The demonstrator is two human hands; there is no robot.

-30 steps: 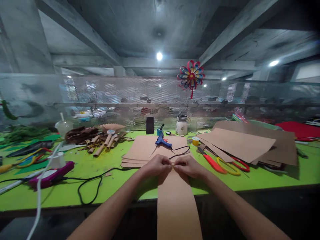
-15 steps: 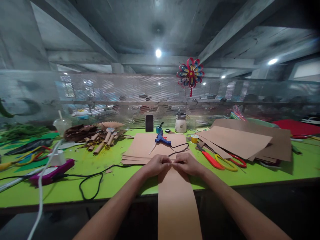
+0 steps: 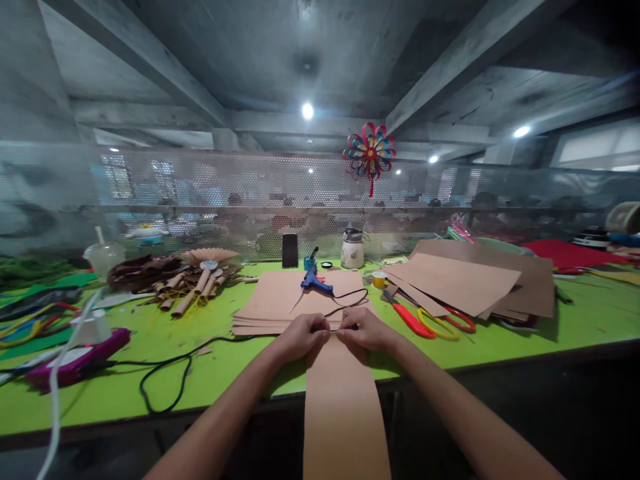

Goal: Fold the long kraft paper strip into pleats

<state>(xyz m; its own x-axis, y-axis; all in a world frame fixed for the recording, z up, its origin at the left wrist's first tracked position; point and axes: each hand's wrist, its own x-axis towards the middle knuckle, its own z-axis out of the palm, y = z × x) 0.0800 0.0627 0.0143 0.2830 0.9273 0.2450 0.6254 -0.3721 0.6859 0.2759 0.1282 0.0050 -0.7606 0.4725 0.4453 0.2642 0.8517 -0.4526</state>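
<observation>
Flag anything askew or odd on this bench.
The right-hand brown sheets lie askew, edges fanned at different angles, unlike the neater stack under the blue glue gun. A loose scrap lies beside the black cable.

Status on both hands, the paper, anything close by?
Left hand, right hand: both pinching far end of paper strip. Strip runs past table edge. Glue gun ahead, on paper stack.

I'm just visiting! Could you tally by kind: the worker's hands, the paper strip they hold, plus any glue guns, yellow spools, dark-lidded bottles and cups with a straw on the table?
Bare hands, left hand and right hand: 2
Long brown paper strip: 1
Blue plastic glue gun: 1
Round yellow spool: 1
White dark-lidded bottle: 1
Clear cup with straw: 1
Total: 7
</observation>
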